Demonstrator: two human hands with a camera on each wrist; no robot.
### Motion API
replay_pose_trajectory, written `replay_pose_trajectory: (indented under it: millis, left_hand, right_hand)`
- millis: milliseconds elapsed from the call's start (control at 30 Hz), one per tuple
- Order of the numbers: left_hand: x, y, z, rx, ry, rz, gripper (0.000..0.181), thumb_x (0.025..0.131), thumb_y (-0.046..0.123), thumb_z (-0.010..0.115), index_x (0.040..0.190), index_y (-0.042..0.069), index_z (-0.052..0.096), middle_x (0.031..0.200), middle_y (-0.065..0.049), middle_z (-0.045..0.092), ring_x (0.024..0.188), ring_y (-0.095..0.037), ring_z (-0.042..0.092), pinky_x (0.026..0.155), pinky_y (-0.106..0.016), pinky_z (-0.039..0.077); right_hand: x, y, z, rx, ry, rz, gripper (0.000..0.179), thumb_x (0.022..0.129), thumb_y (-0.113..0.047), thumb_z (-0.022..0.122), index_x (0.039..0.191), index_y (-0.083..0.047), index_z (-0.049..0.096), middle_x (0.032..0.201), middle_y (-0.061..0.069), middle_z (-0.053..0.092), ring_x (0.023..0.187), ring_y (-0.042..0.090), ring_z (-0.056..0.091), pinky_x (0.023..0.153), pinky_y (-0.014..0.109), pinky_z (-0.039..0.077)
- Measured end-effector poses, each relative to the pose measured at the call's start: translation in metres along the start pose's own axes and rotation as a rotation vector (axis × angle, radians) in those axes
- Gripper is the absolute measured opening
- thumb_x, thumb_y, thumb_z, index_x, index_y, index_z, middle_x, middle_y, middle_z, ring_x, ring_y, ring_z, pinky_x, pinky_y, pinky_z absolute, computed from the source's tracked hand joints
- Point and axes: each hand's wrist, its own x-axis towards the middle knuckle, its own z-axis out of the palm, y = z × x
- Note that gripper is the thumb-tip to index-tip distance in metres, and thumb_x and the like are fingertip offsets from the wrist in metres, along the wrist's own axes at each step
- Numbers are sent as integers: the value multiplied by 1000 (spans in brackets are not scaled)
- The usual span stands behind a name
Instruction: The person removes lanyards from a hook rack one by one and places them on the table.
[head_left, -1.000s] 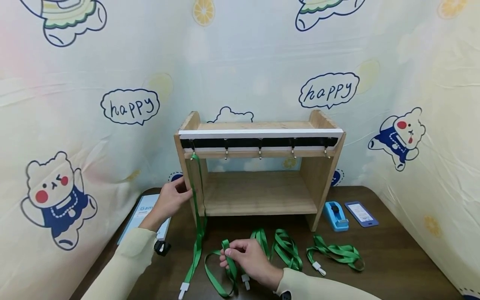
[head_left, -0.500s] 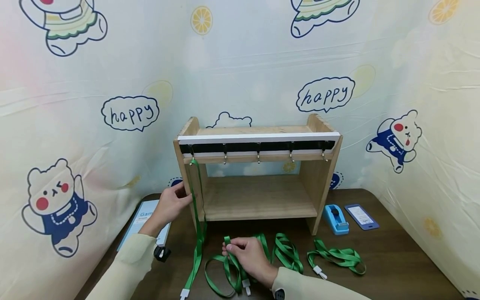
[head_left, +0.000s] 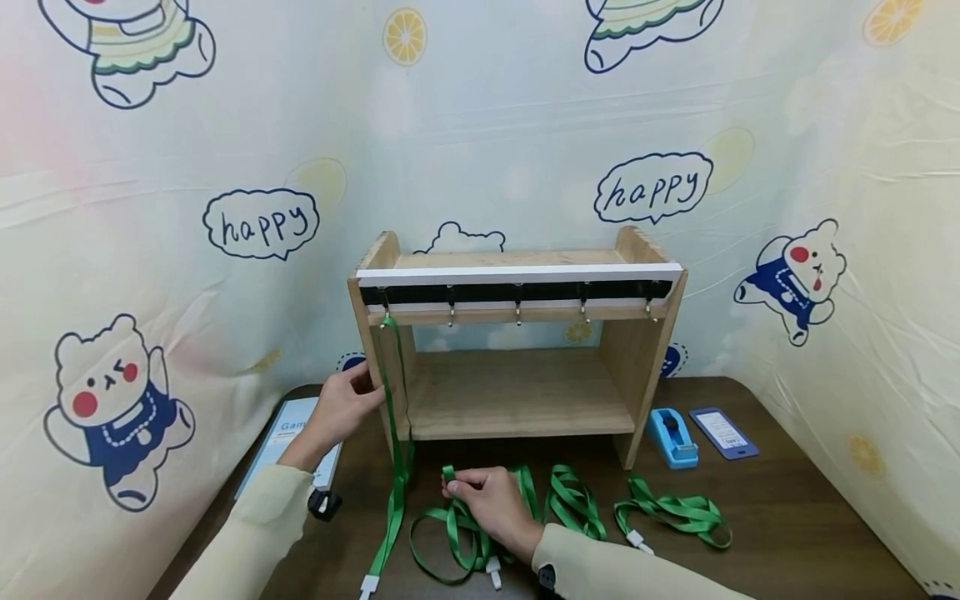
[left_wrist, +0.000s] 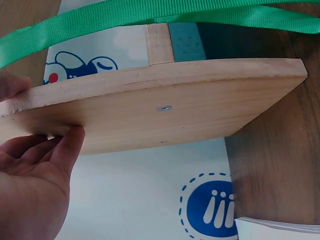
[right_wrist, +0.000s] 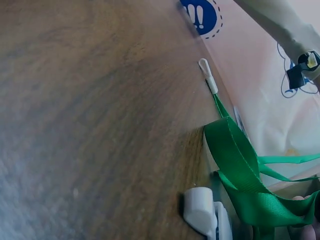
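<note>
My left hand (head_left: 343,410) grips the left side panel of a small wooden shelf (head_left: 517,392). In the left wrist view its fingers (left_wrist: 70,150) press the panel's outer face, with the thumb at the front edge. A green lanyard (head_left: 394,492) with a white clip (head_left: 368,586) hangs from the leftmost hook (head_left: 386,320), close by this hand. My right hand (head_left: 491,504) pinches a second green lanyard (head_left: 459,533) between thumb and fingers. A short bit of strap stands above the fingertips, and the rest lies looped below. The right wrist view shows its strap (right_wrist: 260,205) near the fingers.
Several bare hooks (head_left: 518,312) line the shelf's black strip. More green lanyards (head_left: 573,504) lie right of my right hand, one (head_left: 678,512) farther right. A blue tape dispenser (head_left: 673,437) and blue card holder (head_left: 724,432) sit at right. A white box (head_left: 288,429) lies at left.
My right hand has lifted slightly and gathered the lanyard closer, with less strap showing above the fingertips. My left hand stays on the shelf panel. The head view has tilted slightly up.
</note>
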Motion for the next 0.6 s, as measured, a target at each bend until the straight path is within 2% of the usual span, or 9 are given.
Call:
replay_pose_trajectory:
  millis: [267,367,500,600]
  left_hand:
    - [0,0,0,6,7,14,54,98,32,65,146,9,53,129,-18,67,112,-29,64,93,-44,57]
    - [0,0,-1,5,3,8,56,98,32,65,147,9,52,130,-18,67,113,-30,64,94,-46,57]
    - [0,-1,0,2,0,-2,56,98,32,66,147,9,52,129,-18,67,112,-30,64,95,-47,57]
    - [0,0,0,4,3,2,56,98,33,66,146,10,53,128,-18,68,111,-29,64,94,-45,57]
  right_hand:
    - [2,2,0,-49,7,-10,20,95,-21,71,109,-10,80,93,1,81,99,16,76,81,29,61]
    - [1,2,-1,-90,-9,-16,26,96,-22,69,119,-12,76,109,3,79,108,19,74,84,32,61]
    - [0,4,0,-86,-45,-34,34,98,-20,66,131,-12,69,128,9,73,116,23,71,87,33,60]
    - [1,5,0,-61,-51,-43,35,99,-17,65,134,-11,67,130,13,71,117,23,70,88,31,60]
